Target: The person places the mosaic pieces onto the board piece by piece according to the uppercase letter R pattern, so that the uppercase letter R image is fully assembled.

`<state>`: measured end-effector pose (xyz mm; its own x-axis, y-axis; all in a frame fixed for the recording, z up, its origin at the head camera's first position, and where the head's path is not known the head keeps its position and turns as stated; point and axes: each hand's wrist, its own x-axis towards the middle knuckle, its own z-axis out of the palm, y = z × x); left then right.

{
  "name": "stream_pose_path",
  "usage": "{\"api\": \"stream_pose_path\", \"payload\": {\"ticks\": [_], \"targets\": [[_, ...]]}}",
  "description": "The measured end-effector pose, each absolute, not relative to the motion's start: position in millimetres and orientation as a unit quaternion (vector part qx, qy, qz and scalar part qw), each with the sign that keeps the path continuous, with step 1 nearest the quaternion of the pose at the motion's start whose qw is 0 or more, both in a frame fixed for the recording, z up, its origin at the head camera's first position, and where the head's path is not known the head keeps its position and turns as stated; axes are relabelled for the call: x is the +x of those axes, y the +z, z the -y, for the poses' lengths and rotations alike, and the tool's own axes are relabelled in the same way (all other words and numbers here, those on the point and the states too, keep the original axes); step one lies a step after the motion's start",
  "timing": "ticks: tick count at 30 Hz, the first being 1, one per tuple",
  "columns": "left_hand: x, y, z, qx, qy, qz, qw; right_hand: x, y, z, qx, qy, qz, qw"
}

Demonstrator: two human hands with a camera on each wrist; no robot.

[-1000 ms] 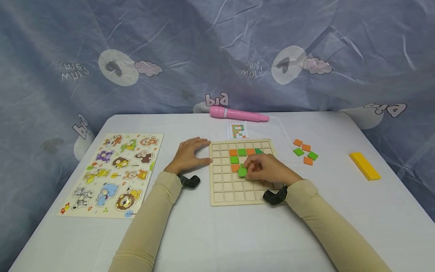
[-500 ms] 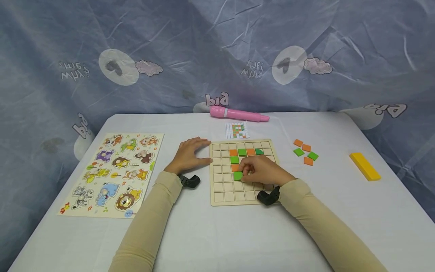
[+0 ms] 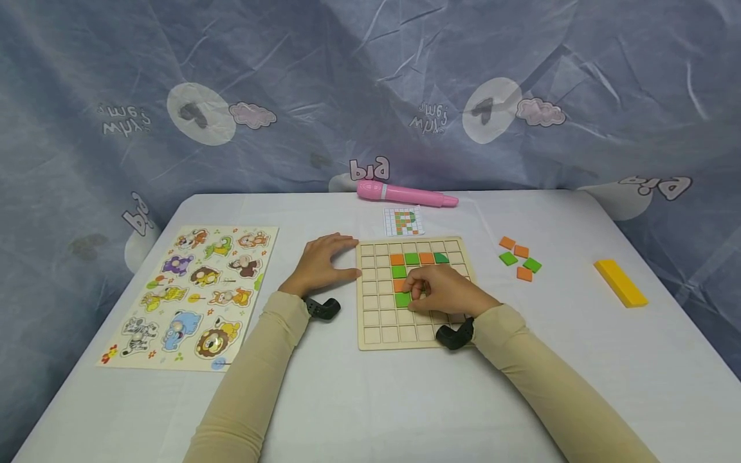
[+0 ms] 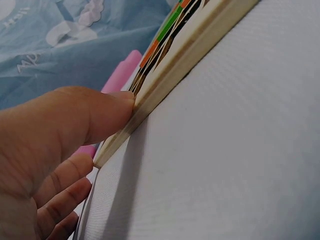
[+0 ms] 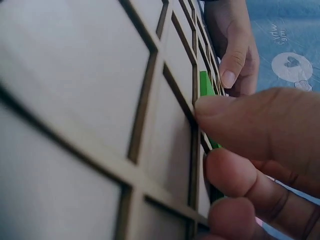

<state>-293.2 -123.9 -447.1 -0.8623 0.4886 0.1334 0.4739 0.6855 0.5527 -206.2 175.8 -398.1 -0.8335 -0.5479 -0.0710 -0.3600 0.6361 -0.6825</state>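
A wooden grid board (image 3: 373,334) lies at the middle of the table, with orange, green and one dark green tile (image 3: 441,258) set in its cells. My right hand (image 3: 442,289) is over the board, thumb and fingers pinching the right side of a green square tile (image 3: 402,299). This tile sits just below an orange tile (image 3: 399,285) in the same column. In the right wrist view the green tile (image 5: 206,84) stands partly proud of the grid, behind my thumb. My left hand (image 3: 324,260) touches the board's left edge with its thumb and its top left corner with fingertips.
Several loose orange and green tiles (image 3: 523,274) lie right of the board, and a yellow block (image 3: 621,283) farther right. A small pattern card (image 3: 404,222) and a pink microphone-shaped object (image 3: 408,194) lie behind it. An animal puzzle board (image 3: 191,299) is at left.
My right hand has moved left and slightly toward me, carrying the green tile to the cell below the orange one. Over the last half second it barely shifts. My left hand stays put.
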Motion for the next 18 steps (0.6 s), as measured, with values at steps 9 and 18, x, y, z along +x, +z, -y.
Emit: {"api": "stream_pose_path", "payload": {"ticks": [9,18], "targets": [[-291.3,-446.9,124.1,0.258,0.299,-0.919,0.012,-205.1,-397.4,-178.7,-0.259,-0.359,-0.886,0.138],[-291.3,-446.2,123.1,0.258,0.298,-0.919,0.014,-202.2,-398.1,-205.3,-0.238,-0.444,-0.853,0.137]]}}
